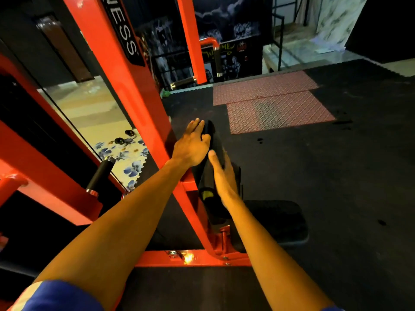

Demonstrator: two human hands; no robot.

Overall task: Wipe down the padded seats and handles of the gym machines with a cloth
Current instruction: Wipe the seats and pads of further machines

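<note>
Bare forearms (125, 221), blue short sleeves (67, 299), pale stripe on left cuff (29, 290)

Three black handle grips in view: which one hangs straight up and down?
The far grip under the curved red tube, top centre. The grip beside it lies almost level; the near-left one slants.

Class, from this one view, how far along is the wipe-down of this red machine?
Done: nothing is visibly finished. In hand: the left hand and right hand rest on the upright black back pad; what they wipe with is not discernible. Left: the seat pad and the black handle, both untouched.
</note>
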